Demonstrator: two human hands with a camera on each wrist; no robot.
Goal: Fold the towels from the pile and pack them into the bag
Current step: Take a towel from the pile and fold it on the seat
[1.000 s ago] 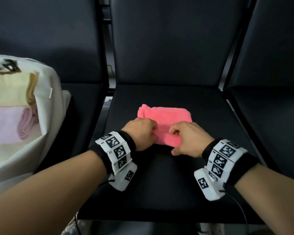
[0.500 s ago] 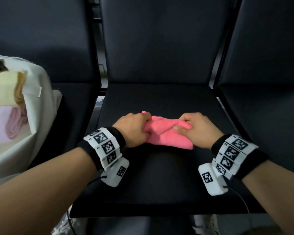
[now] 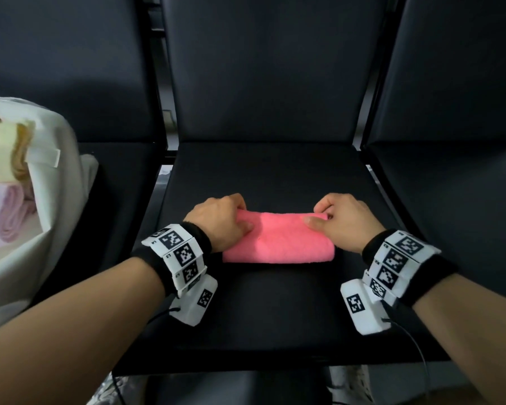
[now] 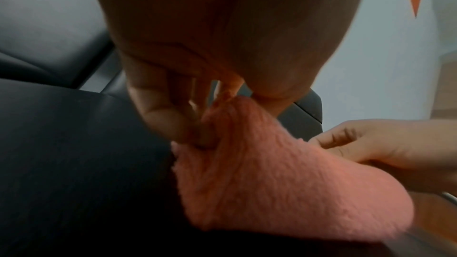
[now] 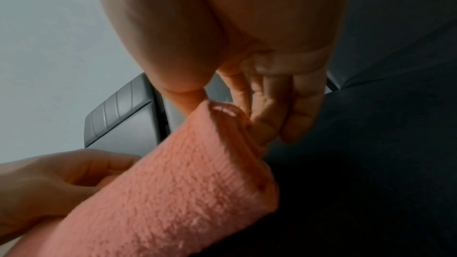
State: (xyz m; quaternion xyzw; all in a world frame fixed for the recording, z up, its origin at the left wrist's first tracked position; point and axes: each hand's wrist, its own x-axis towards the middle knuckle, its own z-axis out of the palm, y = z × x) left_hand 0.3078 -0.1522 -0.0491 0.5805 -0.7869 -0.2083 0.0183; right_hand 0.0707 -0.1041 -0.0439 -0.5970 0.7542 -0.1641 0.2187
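Head view has the fuzzy pink towel [image 3: 278, 239] folded into a long strip on the black seat [image 3: 275, 311], left hand [image 3: 219, 220] and right hand [image 3: 343, 222] each pinching an end. Only that view catches the white bag [image 3: 56, 200] to the left (folded towels inside); the wrist views show the fingers [image 4: 173, 122] gripping layered edges.

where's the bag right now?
Head view, far left edge: the white bag sits on the seat left of the middle seat, where both hands hold the pink towel. Folded yellow and pale pink towels show inside it.

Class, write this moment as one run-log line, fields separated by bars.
step: folding | pink towel: folded on seat | left hand: pinches left end | right hand: pinches right end | bag: left
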